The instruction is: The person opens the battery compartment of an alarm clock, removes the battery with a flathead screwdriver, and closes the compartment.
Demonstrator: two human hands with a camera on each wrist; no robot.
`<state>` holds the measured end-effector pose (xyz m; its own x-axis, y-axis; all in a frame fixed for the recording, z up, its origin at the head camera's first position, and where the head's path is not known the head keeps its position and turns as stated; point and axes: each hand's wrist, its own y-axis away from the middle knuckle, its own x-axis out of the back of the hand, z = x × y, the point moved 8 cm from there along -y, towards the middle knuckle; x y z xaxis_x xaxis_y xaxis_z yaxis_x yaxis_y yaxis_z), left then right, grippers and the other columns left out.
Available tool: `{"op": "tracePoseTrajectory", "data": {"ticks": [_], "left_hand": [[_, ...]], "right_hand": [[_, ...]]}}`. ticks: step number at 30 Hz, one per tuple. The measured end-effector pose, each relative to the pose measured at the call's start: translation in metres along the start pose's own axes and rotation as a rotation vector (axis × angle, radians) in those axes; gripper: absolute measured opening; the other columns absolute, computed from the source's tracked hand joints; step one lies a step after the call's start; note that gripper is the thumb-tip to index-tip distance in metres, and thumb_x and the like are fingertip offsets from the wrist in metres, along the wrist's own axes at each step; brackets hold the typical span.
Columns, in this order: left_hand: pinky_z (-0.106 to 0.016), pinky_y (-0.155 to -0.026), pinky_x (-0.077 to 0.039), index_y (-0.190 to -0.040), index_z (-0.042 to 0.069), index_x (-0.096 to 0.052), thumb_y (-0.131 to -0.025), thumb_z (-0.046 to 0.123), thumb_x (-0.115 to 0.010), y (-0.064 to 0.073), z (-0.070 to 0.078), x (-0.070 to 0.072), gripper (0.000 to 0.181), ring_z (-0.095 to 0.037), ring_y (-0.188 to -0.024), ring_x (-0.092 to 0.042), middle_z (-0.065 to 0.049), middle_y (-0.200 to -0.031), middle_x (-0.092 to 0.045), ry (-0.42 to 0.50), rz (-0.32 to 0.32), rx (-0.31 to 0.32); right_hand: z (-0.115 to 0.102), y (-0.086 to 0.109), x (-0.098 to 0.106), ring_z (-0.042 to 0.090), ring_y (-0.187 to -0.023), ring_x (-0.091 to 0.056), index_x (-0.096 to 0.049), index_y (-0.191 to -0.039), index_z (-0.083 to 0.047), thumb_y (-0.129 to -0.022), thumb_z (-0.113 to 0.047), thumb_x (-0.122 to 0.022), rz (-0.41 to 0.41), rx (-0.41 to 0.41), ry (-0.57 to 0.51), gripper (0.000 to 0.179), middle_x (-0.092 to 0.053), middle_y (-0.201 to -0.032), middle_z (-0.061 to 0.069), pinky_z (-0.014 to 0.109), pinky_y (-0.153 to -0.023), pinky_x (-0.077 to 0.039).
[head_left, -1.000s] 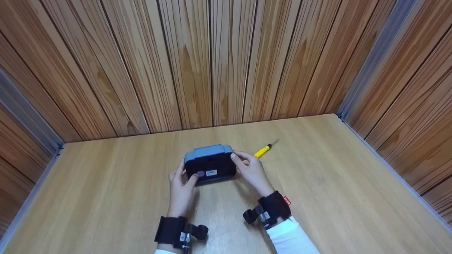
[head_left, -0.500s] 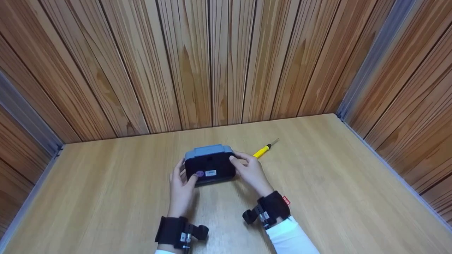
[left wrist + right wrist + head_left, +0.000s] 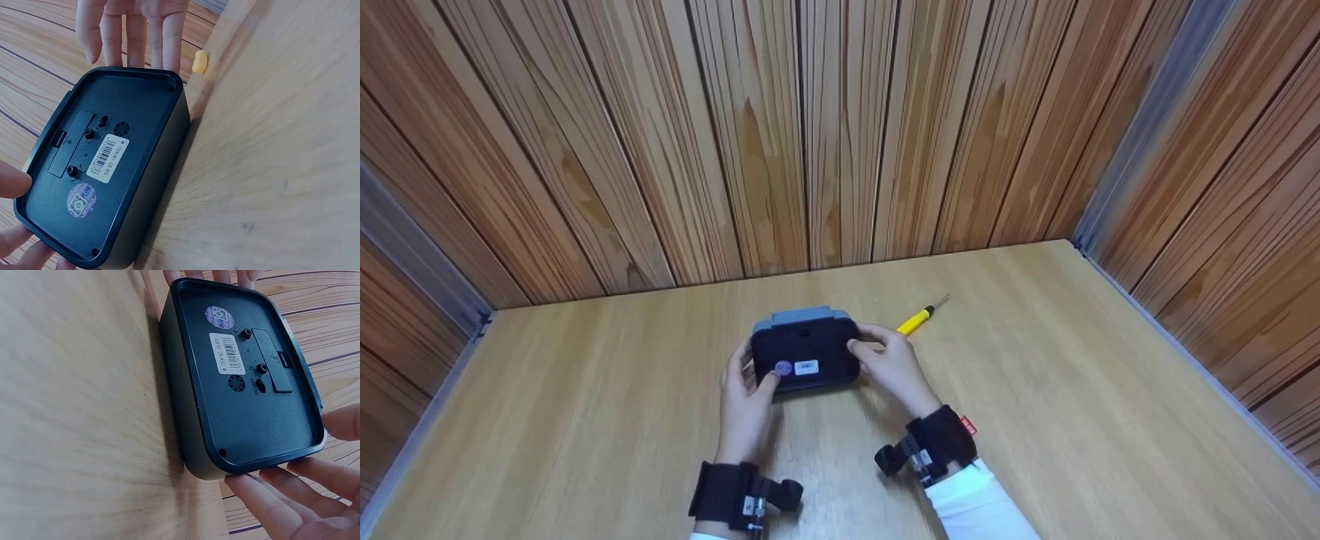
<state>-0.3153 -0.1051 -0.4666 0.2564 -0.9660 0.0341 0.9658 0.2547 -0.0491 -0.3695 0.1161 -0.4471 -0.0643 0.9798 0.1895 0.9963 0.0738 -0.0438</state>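
A black alarm clock (image 3: 817,346) with a blue-grey top stands at the middle of the table, its back facing me. My left hand (image 3: 745,409) grips its left side, thumb on the back and fingers behind the edge. On the other side my right hand (image 3: 896,369) holds the upper right corner with thumb and fingers. The left wrist view shows a battery cover (image 3: 72,143), small knobs, a white barcode label (image 3: 108,158) and a round purple sticker (image 3: 82,200). In the right wrist view, a switch (image 3: 260,386) sits beside the round grille (image 3: 236,383). The clock's front is hidden.
A yellow screwdriver (image 3: 916,321) lies just beyond my right hand, its metal shaft pointing back and to the right. Wood-panelled walls (image 3: 840,135) close off the wooden table (image 3: 607,405) at the back and sides. Each wrist wears a black strap with a small camera.
The clock has tipped slightly, so more of its back and less of its blue-grey top shows. My right thumb sits a little lower on the back. Both hands keep their hold.
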Motion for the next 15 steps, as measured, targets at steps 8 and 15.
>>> {"op": "tracePoseTrajectory", "data": {"ticks": [8,15], "left_hand": [[-0.051,-0.123,-0.025,-0.159,0.003,-0.026,-0.097,0.004,-0.055,0.0010,0.0003,-0.0007,0.068,-0.042,-0.146,-0.028,-0.024,-0.160,-0.027,-0.011,-0.014,0.018],[-0.052,-0.123,-0.025,-0.157,0.000,-0.025,-0.099,0.003,-0.055,0.0019,-0.0028,-0.0009,0.065,-0.045,-0.148,-0.025,-0.027,-0.160,-0.027,0.021,-0.024,0.028]], "right_hand": [[0.0013,0.0006,-0.0010,0.015,-0.080,-0.066,-0.062,-0.133,0.006,-0.096,-0.006,-0.063,-0.001,-0.018,-0.027,0.039,-0.065,-0.120,0.020,0.018,-0.064,-0.054],[0.0032,-0.0001,-0.0017,0.014,-0.077,-0.064,-0.062,-0.131,0.008,-0.094,-0.006,-0.063,-0.002,-0.010,-0.013,0.040,-0.069,-0.114,0.020,0.018,-0.061,-0.053]]}}
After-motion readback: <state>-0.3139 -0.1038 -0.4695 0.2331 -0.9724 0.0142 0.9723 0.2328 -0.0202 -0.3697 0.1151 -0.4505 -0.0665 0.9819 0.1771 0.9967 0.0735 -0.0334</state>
